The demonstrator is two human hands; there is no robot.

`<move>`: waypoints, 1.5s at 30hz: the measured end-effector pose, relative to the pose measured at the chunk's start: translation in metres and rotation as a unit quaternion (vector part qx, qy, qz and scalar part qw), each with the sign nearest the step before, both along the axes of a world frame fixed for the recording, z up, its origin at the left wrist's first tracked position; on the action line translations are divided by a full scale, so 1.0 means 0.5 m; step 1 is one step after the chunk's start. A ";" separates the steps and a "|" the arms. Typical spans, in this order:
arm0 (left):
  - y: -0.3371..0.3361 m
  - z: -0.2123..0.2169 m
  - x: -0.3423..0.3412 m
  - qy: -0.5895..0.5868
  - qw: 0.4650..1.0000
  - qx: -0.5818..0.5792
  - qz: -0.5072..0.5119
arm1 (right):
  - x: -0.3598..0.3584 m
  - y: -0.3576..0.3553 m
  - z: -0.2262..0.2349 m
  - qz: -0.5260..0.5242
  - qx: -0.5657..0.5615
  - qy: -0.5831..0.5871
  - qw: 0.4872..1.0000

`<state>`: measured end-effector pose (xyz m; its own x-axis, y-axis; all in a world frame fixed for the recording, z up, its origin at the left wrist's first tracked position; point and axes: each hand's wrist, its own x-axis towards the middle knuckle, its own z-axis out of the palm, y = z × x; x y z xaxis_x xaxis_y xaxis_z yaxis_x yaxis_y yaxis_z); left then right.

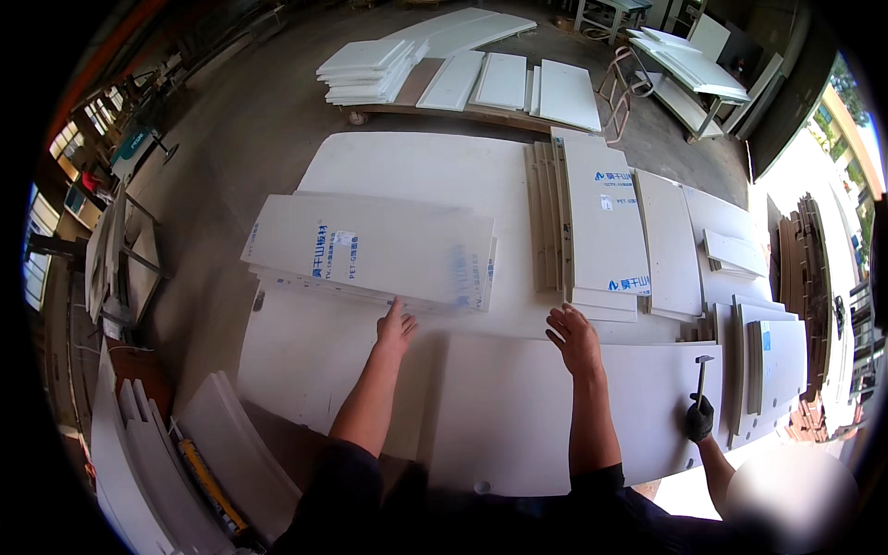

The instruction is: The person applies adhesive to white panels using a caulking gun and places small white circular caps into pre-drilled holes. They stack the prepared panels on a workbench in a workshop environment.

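Observation:
My left hand (pixel 396 326) lies flat with fingers apart on the large white work surface (pixel 314 351), its fingertips at the near edge of a stack of long white film-covered panels (pixel 370 250). My right hand (pixel 573 338) rests open on the far edge of a wide white panel (pixel 518 416) lying in front of me. Just beyond that hand is a second stack of narrow white boards (pixel 606 222). Neither hand holds anything.
At the lower right another person's gloved hand (pixel 699 418) grips a hammer (pixel 703 370). More white boards (pixel 768 370) lie at the right, on a pallet (pixel 462 79) at the back, and leaning at the lower left (pixel 222 453). Concrete floor surrounds the table.

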<state>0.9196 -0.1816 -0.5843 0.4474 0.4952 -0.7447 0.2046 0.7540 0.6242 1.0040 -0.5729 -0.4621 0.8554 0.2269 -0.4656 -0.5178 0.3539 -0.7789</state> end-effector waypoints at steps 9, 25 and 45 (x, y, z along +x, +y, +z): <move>-0.031 0.004 0.083 -0.024 0.998 0.014 -0.065 | 0.079 0.282 -0.187 0.121 -0.152 0.021 0.981; 0.210 0.238 -0.041 -0.303 0.942 -0.075 0.125 | -0.099 0.277 0.052 0.169 -0.169 -0.180 0.954; 0.158 0.162 -0.022 -0.777 0.498 -0.247 -0.296 | -0.458 0.121 0.138 0.088 -0.414 -0.581 0.695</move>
<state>0.9085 -0.1028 -0.5035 0.6319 -0.1371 0.7628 0.0417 0.9888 0.1432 0.7749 -0.5125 -0.3929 0.7564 0.4414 0.4828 0.6523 -0.4537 -0.6071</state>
